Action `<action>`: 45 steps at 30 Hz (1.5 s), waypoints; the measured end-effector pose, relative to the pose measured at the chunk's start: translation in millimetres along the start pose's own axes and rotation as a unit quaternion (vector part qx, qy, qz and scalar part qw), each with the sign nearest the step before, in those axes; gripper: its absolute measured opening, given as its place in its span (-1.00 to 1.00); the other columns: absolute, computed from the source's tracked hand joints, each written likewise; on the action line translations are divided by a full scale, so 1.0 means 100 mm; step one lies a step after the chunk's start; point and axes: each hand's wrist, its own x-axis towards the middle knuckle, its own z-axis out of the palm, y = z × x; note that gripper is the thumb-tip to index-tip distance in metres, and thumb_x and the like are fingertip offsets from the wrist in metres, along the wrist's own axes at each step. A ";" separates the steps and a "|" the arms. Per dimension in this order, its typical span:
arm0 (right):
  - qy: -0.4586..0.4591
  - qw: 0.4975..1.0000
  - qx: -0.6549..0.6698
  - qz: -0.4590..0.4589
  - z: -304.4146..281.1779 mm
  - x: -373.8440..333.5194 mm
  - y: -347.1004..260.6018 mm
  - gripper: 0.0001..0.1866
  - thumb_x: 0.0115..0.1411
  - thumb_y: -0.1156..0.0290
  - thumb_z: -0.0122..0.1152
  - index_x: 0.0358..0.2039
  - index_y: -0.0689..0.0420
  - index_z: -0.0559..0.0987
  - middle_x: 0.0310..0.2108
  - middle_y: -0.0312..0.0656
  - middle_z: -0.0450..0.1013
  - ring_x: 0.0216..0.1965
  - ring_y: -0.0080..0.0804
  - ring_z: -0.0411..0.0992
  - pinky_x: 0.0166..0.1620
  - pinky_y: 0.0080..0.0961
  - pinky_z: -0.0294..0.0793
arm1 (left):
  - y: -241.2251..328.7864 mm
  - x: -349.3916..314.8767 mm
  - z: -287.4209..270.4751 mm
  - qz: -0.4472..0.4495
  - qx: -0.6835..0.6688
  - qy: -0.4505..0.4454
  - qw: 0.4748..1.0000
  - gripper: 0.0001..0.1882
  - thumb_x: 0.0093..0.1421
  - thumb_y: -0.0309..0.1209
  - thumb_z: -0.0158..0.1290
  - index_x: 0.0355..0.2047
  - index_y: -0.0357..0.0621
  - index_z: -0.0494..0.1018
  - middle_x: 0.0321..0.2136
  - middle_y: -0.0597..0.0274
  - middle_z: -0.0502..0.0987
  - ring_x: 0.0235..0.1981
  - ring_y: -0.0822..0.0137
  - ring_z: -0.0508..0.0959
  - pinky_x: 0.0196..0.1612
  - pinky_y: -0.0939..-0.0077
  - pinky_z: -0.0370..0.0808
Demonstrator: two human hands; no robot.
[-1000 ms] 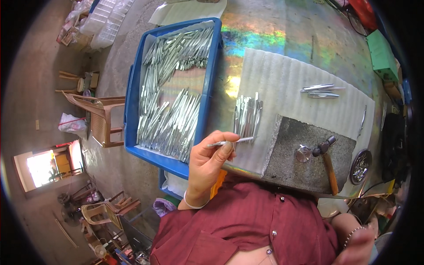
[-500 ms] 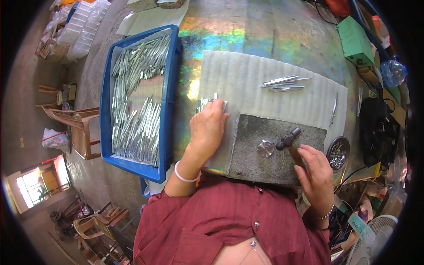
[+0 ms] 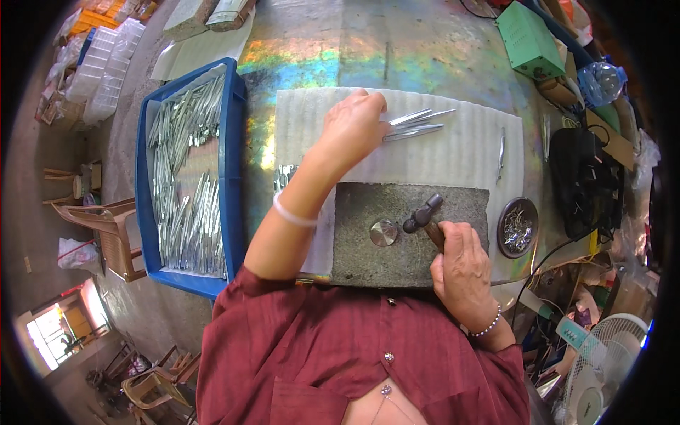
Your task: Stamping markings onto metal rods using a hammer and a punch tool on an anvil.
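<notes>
My left hand (image 3: 356,127) is over the white foam sheet, its curled fingertips at the left ends of a small pile of slim, pointed silver metal pieces (image 3: 418,129). What is between those fingers is hidden. My right hand (image 3: 464,265) is closed around the wooden handle of a ball-peen hammer (image 3: 425,214). The hammer head rests over a dark grey stone-like block (image 3: 358,262). Just left of the head, a shiny round metal disc (image 3: 384,232) sits on the block. More silver pieces (image 3: 285,177) lie at the foam's left edge, partly behind my left forearm.
On the left a blue tray (image 3: 232,152) holds many silver strips. A round dark dish (image 3: 504,241) of small metal bits stands right of the block. One thin piece (image 3: 501,152) lies on the foam (image 3: 453,166). Farther right are a green box (image 3: 530,42) and a water bottle (image 3: 602,81).
My left hand has moved from the pieces at the foam's left edge, forward and right to the small pile. My right hand has closed around the hammer handle. The whole view has shifted slightly.
</notes>
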 end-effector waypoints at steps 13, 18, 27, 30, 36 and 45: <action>0.057 0.976 0.205 0.041 0.02 -0.23 0.20 -0.52 -0.01 0.66 0.01 -0.01 0.23 0.28 -0.26 0.05 0.35 -0.28 0.08 0.41 -0.28 -0.19 0.42 | -0.12 0.26 0.16 -0.045 0.065 -0.181 0.980 -0.77 0.03 -0.33 0.11 -0.44 -0.30 0.44 -0.44 0.01 0.55 -0.33 0.09 0.54 -0.25 0.31 0.43; 0.110 0.960 0.250 0.053 0.02 -0.31 0.27 -0.62 0.06 0.65 0.04 -0.06 0.25 0.34 -0.31 0.06 0.41 -0.31 0.01 0.46 -0.28 -0.30 0.44 | -0.08 0.27 0.14 -0.014 0.072 -0.170 0.983 -0.81 -0.02 -0.37 0.10 -0.54 -0.29 0.45 -0.51 -0.06 0.52 -0.39 0.01 0.52 -0.28 0.21 0.42; 0.276 0.892 0.203 0.296 -0.15 -0.50 1.25 -0.82 0.10 0.52 0.12 -0.26 0.24 0.46 -0.47 -0.16 0.46 -0.47 -0.45 0.45 -0.38 -0.52 0.40 | 0.33 -0.45 -0.60 -0.054 -0.166 0.047 0.983 -0.93 0.08 -0.58 0.09 -0.43 -0.29 0.42 -0.57 0.32 0.42 -0.53 0.61 0.35 -0.44 0.69 0.32; 0.249 0.908 0.132 0.311 -0.18 -0.48 1.44 -0.75 -0.01 0.42 0.22 -0.33 0.27 0.50 -0.47 -0.09 0.48 -0.46 -0.32 0.48 -0.33 -0.41 0.43 | 0.58 -0.83 -0.84 -0.121 -0.172 0.032 0.977 -0.92 0.07 -0.63 0.09 -0.41 -0.29 0.42 -0.50 0.35 0.42 -0.47 0.63 0.34 -0.42 0.72 0.30; 0.203 0.936 -0.025 0.285 -0.13 -0.34 1.56 -0.80 -0.03 0.43 0.17 -0.43 0.30 0.47 -0.49 0.07 0.46 -0.41 0.05 0.45 -0.31 -0.20 0.41 | 0.85 -1.28 -0.94 -0.035 -0.076 -0.023 0.996 -0.85 -0.03 -0.73 0.09 -0.44 -0.29 0.41 -0.56 0.22 0.36 -0.54 0.44 0.39 -0.44 0.64 0.34; 0.161 0.927 0.053 0.333 -0.20 -0.29 1.55 -0.81 0.00 0.40 0.14 -0.49 0.29 0.45 -0.55 0.10 0.42 -0.43 0.03 0.45 -0.35 -0.23 0.38 | 0.91 -1.40 -0.83 -0.035 -0.098 -0.049 0.993 -0.85 0.00 -0.72 0.09 -0.41 -0.28 0.44 -0.53 0.20 0.40 -0.53 0.42 0.44 -0.45 0.62 0.38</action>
